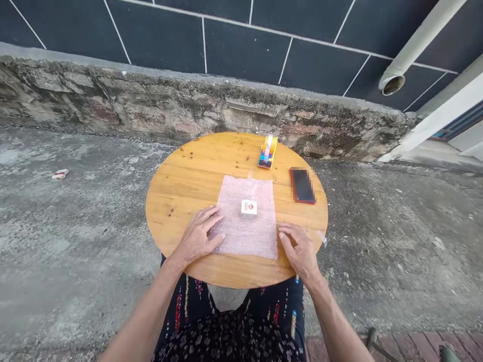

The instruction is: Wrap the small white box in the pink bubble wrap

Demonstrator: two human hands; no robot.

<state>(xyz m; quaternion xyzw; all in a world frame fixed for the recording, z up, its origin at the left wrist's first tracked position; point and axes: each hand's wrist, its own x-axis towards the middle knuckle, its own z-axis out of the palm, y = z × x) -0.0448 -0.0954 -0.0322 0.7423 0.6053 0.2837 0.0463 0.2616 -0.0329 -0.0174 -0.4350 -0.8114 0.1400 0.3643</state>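
Note:
A sheet of pinkish bubble wrap (247, 239) lies flat on the round wooden table (181, 186). On its middle rests a small white box (248, 209) with a red mark on top. My left hand (199, 234) lies over the sheet's left edge, thumb and fingers apart, holding nothing. Just off the right edge, my right hand (300, 249) rests on the wood with its fingers loosely bent and the thumb apart; nothing shows in it. Neither hand touches the box.
A yellow and blue tape dispenser (267, 152) stands at the table's far side. To the right lies a dark phone (303, 185) with a red edge. A strip of clear tape (322, 237) hangs at the right rim. Behind is a stone wall base (169, 105).

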